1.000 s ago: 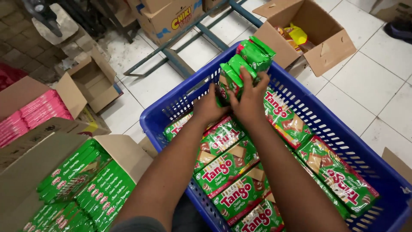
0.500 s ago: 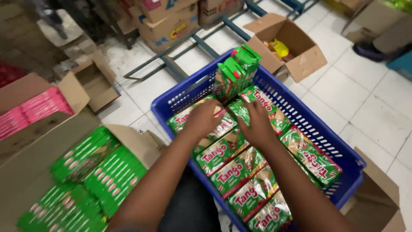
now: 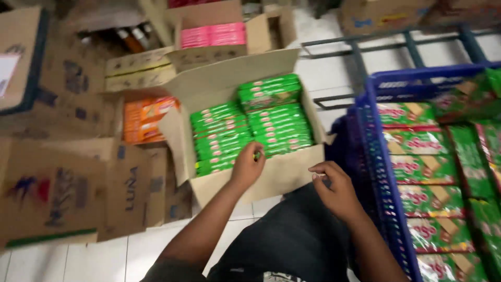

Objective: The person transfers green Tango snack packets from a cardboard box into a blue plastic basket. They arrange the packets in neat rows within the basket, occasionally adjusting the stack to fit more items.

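My left hand [image 3: 249, 166] reaches into an open cardboard box [image 3: 284, 177] filled with rows of green wafer packs [image 3: 250, 125]. Its fingertips pinch the edge of a pack in the front row. My right hand [image 3: 338, 192] hovers over my dark trousers, just in front of the box's near wall. Its fingers are loosely curled and hold nothing. To the right stands a blue plastic basket [image 3: 382, 172] lined with larger green wafer packs [image 3: 417, 156] lying flat.
A box of orange packs [image 3: 148, 117] sits left of the green box, and a box of pink packs [image 3: 214, 35] behind it. Flattened and closed cartons [image 3: 62, 188] fill the left side. A blue metal frame [image 3: 409, 42] lies on the white tiles behind the basket.
The view has swung left from the basket to the cardboard box. Both hands left the packs in the basket; the left hand now reaches into the box, and the right hand has drawn back.
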